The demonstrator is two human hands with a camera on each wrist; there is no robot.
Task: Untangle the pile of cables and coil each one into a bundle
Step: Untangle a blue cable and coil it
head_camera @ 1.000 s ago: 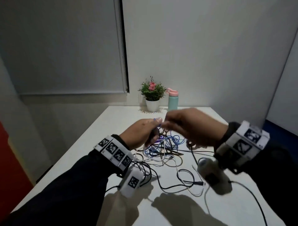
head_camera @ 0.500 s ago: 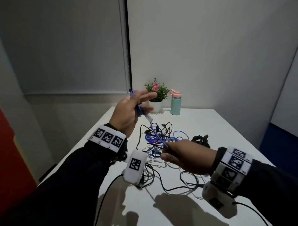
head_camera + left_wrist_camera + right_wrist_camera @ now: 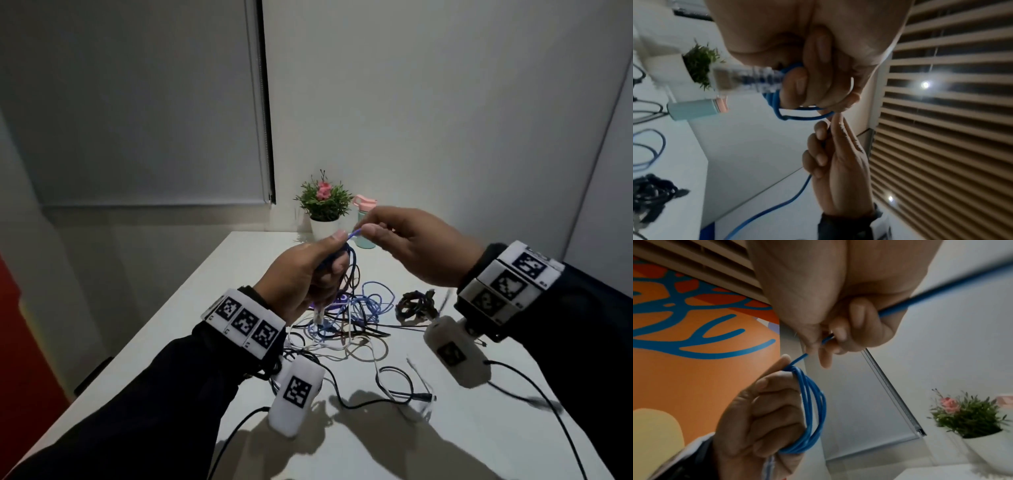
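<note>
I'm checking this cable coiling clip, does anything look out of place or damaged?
Nothing looks damaged. The left hand grips loops of the blue cable while the right hand pinches its running strand. The only mess is the cable pile still tangled on the white table, as the task expects.

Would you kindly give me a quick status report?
Left hand grips blue cable coils. Right hand pinches its free run. Rest lies in the pile.

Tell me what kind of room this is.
Probably an office or small meeting room: a plain white table against bare walls, a window blind, and a potted plant beside a water bottle.
</note>
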